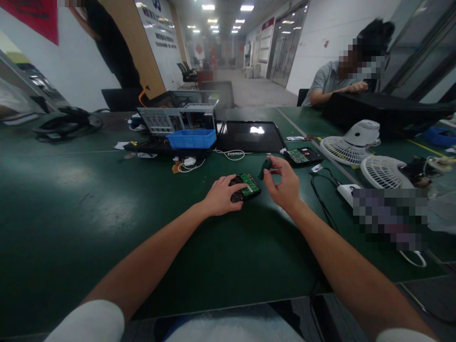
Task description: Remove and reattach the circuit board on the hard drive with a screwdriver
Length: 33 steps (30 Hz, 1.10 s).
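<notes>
Nr black panel [245, 139] & blue tray [192, 139], L fingers [238, 187] hold PCB unit [252, 188], R fingers [270, 182] pinch dk-green piece [264, 169].

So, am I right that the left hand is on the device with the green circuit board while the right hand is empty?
Not quite: the right hand is not empty; the head view shows it holding a small dark green object. The left hand is indeed on the device with the green circuit board.
</notes>
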Each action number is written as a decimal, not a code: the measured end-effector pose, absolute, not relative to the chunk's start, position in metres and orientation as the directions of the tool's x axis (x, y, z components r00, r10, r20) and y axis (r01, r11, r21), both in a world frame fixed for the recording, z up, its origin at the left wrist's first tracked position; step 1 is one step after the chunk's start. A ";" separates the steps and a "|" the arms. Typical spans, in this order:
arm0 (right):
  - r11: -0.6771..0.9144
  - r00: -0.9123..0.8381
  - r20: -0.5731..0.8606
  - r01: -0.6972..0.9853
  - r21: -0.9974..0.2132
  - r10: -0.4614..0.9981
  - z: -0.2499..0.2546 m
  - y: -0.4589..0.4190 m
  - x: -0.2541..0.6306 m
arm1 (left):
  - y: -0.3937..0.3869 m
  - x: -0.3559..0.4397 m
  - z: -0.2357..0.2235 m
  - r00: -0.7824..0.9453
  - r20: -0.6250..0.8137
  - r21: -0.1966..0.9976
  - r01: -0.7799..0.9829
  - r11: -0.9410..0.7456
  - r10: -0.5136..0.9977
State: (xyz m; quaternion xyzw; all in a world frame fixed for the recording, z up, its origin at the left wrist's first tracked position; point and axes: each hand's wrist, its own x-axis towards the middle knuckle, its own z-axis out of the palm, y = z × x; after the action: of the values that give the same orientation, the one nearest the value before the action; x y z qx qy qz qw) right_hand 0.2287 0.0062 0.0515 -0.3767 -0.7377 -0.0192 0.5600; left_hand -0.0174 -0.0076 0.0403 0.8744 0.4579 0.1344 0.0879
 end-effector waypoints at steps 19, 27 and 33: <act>0.702 -0.072 0.843 0.593 -0.394 0.533 0.058 0.003 0.230 | -0.006 -0.017 0.038 0.544 0.150 0.283 0.777 -0.563 0.826; 0.658 -0.052 0.837 0.645 -0.388 0.545 0.055 0.005 0.232 | -0.006 -0.017 0.038 0.547 0.144 0.282 0.776 -0.564 0.825; 0.685 -0.100 0.844 0.639 -0.351 0.527 0.061 0.002 0.232 | -0.006 -0.017 0.038 0.548 0.137 0.281 0.777 -0.563 0.825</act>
State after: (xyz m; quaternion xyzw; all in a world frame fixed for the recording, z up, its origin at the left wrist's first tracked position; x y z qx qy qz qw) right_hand 0.2318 0.0019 0.0612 -0.3937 -0.7399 -0.0515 0.5430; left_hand -0.0173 -0.0057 0.0380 0.8748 0.4579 0.1272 0.0939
